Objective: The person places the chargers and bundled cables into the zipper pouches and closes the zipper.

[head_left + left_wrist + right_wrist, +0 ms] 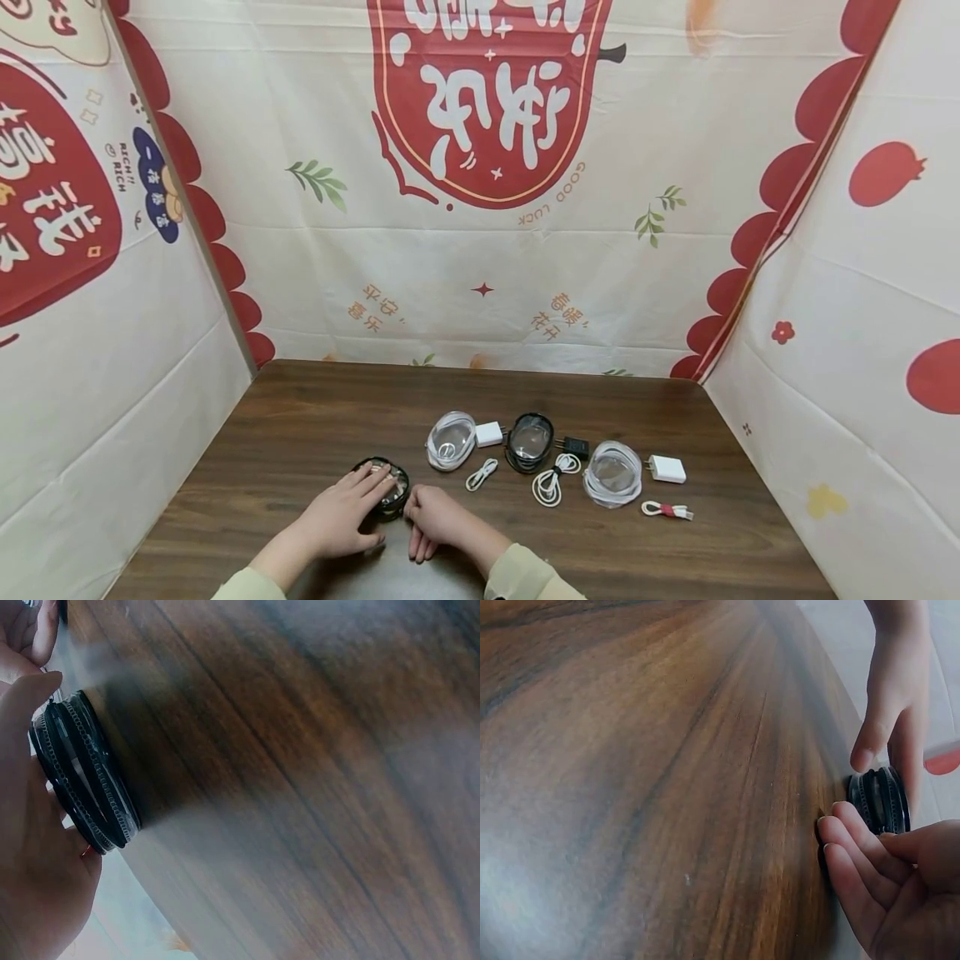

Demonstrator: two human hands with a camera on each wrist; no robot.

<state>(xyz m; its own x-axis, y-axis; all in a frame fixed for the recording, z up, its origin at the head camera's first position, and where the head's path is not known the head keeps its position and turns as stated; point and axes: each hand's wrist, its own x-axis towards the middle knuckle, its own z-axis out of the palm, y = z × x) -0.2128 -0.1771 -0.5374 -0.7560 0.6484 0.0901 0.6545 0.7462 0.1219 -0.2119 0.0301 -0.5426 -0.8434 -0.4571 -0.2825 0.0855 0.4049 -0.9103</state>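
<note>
On the wood-grain table (pixel 225 475), lower left of centre, the round black-trimmed zip case (pixel 398 493) lies under your left hand's (pixel 343 510) straight fingers; your right hand (pixel 441 518), just right, seems to pinch its edge.

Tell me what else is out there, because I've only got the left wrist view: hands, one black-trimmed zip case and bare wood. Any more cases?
Observer: Yes, the head view shows three to the right of the black-trimmed zip case under the left hand: a white-trimmed case, a second black-trimmed case and another white-trimmed case.
Operator: Anything between the first two of those?
Observer: A white plug-in charger.
Operator: And what's past the last one, on the side nearest the person?
Observer: A white cable, bundled with a red tie.
</note>
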